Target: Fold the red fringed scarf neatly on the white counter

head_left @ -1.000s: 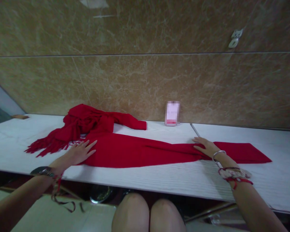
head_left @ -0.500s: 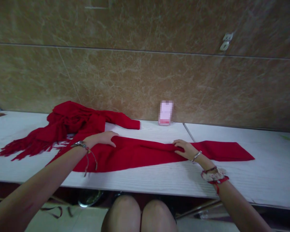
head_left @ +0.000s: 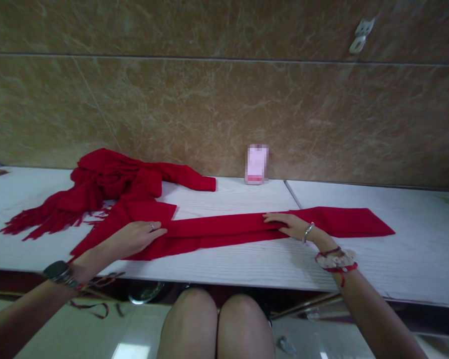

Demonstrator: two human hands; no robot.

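A long red cloth [head_left: 217,225] stretches across the white table, its upper part folded over into a narrow band. My left hand [head_left: 142,236] rests on its left part, fingers closed together on the fabric. On the band's right half lies my right hand [head_left: 287,224], its fingers spread over the cloth. The cloth's right end lies flat beyond that hand. Behind and left is a crumpled red scarf [head_left: 112,182] with fringes pointing left and one folded end reaching right.
A blurred pink phone-like object [head_left: 256,164] stands against the brown marbled wall [head_left: 217,109] behind the white table [head_left: 415,264]. A small white fixture [head_left: 361,36] is on the wall. My knees are below the front edge.
My left hand has moved toward me, and the cloth's far edge has come down with it, making a narrower folded band. My right hand has shifted slightly. The view has tilted a little.
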